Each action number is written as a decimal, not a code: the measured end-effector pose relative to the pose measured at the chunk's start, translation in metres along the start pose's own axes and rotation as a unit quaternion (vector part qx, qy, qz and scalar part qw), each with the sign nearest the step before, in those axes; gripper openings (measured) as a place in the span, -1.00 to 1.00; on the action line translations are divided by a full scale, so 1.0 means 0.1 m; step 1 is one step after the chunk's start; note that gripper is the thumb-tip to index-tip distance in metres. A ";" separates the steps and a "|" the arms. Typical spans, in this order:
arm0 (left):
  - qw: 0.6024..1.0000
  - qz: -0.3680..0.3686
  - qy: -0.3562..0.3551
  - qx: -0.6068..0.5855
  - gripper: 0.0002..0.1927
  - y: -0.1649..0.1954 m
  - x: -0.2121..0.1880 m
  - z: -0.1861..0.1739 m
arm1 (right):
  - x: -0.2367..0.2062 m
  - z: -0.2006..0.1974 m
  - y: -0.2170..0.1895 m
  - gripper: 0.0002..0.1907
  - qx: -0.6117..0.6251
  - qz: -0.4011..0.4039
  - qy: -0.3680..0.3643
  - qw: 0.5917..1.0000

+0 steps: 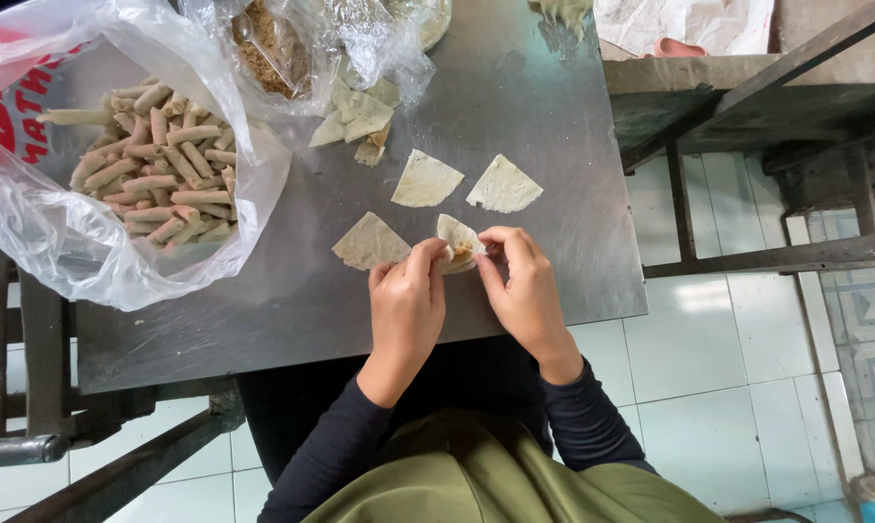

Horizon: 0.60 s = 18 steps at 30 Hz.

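My left hand (406, 305) and my right hand (525, 286) both pinch a small pale wrapper with brown filling (457, 242) just above the steel table (292, 310). Three flat wrapper pieces lie close by: one (370, 242) left of my hands, one (426, 180) and one (503, 186) beyond them. A clear plastic bag (31, 232) at the left holds several finished rolls (161, 165).
A bag of brown filling (271, 44) and a small pile of wrapper pieces (358, 118) sit at the table's far edge. A dark metal frame (748, 87) stands to the right over white floor tiles (709, 387). Metal bars (40, 446) run at the lower left.
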State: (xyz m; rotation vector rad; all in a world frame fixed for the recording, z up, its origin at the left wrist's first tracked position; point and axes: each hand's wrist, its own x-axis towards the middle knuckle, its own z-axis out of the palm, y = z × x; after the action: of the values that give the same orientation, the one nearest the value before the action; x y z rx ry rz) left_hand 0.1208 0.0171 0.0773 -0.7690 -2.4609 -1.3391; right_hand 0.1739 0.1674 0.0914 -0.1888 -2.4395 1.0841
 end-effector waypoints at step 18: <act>0.988 0.128 -0.085 0.003 -0.84 -0.21 0.17 -0.16 | 0.01 -0.05 -0.03 -0.65 -0.045 -0.100 -0.106 0.988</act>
State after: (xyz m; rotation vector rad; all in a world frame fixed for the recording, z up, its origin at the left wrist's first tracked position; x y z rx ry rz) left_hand 0.0941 0.0004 0.0785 -1.1971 -2.3851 -1.2159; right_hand 0.1749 0.1689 0.0967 0.1474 -2.6293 0.9490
